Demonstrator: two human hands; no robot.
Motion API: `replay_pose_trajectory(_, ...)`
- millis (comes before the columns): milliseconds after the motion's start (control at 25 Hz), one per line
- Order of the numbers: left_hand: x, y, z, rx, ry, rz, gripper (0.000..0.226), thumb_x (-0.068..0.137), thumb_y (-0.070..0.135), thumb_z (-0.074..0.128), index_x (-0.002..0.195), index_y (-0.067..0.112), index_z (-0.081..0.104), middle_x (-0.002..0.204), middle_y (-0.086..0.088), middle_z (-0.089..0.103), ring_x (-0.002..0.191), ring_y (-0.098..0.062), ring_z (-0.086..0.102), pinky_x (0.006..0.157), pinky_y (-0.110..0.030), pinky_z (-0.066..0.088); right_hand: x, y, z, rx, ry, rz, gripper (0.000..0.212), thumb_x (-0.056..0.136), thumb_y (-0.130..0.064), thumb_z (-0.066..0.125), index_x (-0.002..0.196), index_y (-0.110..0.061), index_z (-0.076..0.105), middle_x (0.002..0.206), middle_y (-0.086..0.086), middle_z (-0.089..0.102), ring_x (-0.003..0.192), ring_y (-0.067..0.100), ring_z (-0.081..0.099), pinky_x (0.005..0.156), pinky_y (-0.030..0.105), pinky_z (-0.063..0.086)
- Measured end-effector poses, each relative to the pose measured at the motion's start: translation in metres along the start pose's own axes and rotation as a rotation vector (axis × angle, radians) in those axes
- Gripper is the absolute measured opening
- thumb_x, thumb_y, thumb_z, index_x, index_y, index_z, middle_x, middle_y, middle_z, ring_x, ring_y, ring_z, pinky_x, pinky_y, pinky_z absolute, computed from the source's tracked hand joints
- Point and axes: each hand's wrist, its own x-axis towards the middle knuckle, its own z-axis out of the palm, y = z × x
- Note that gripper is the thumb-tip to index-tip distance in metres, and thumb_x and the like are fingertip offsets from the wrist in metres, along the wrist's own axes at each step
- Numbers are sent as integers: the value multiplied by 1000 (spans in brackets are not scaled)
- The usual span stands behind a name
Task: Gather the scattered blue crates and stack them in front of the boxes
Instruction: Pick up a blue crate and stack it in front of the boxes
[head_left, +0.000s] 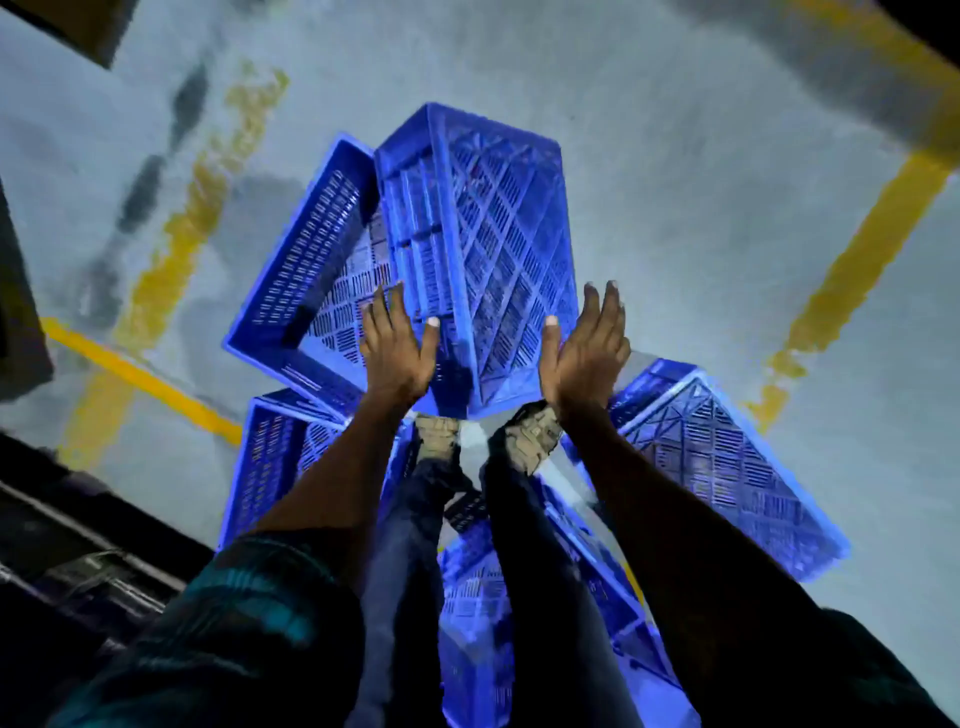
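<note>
Several blue slatted plastic crates lie scattered on the grey floor around my feet. One overturned crate (488, 249) stands tilted straight ahead, its ribbed bottom facing me. It leans into an open crate (301, 270) on its left. My left hand (397, 343) hovers at the tilted crate's near left edge with fingers spread. My right hand (587, 343) is open at its near right edge, palm turned inward. Neither hand clearly grips it. Another crate (727, 462) lies upside down at the right, one (265, 457) sits at the left, and one (483, 623) lies between my legs.
Yellow painted lines (857, 260) cross the floor at the right and left. Dark racking or machinery (67, 545) fills the lower left. My shoes (530, 436) stand on bare floor between the crates.
</note>
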Motion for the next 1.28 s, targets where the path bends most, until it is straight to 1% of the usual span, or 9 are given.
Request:
replay_pose_trajectory(200,43,-61,74,-236,-87,-349,72,100,47,44,154,6,20,143,-25,48,132,-40,45,107,-49,35,-30,11,95,57,-195,103,68,95,-60,35,146,-16,36,158,11,29,143,31,31,107,49,34)
replay_pose_trajectory(400,80,-94,105,-623,-233,-621,36,98,41,53,120,13,47,103,-15,60,78,-15,62,64,-26,46,-35,10,139,172,-357,-56,71,90,-66,39,143,-20,39,153,7,35,140,28,35,103,49,39)
replay_pose_trajectory(480,86,-100,109,-735,-273,-753,42,93,52,57,113,15,55,99,-6,55,80,-18,55,60,-28,40,-33,3,149,194,-423,-69,73,86,-70,42,138,-19,42,147,6,40,134,31,39,98,49,44)
replay_pose_trajectory(600,89,-112,115,-808,-309,-844,67,84,63,60,131,15,55,116,-9,59,101,-25,59,76,-33,43,-30,-11,156,182,-377,-11,71,82,-65,55,126,-10,48,132,13,47,120,39,48,88,51,50)
replay_pose_trajectory(800,88,-94,104,-939,-491,-694,70,87,71,49,129,17,62,109,-5,68,100,-25,65,83,-35,51,-5,-8,132,176,-312,238,51,89,-38,64,117,-1,45,121,22,54,110,41,54,81,42,45)
replay_pose_trajectory(920,87,-66,103,-868,-371,-652,64,89,65,51,119,10,67,111,-3,70,91,-21,68,80,-31,54,8,16,119,333,-392,410,39,94,-29,62,113,-1,43,111,19,63,95,34,60,73,32,38)
replay_pose_trajectory(1000,83,-40,93,-705,-203,-539,50,94,56,52,82,10,67,78,-5,61,72,-19,56,62,-28,41,12,27,103,370,-410,488,40,97,-30,57,117,1,41,115,24,63,104,38,61,78,35,40)
replay_pose_trajectory(1080,77,-15,78,-675,-171,-390,50,97,47,53,58,18,40,56,-2,34,55,-16,35,52,-30,22,14,28,79,380,-368,524,33,100,-32,51,112,-3,39,118,27,61,109,42,59,77,36,38)
replay_pose_trajectory(1280,21,33,20,-564,-235,-175,45,103,36,45,63,20,30,59,3,22,52,-13,22,53,-29,18,-13,14,-3,390,-220,569,30,101,-42,45,102,-13,37,105,17,59,92,28,56,74,32,31)
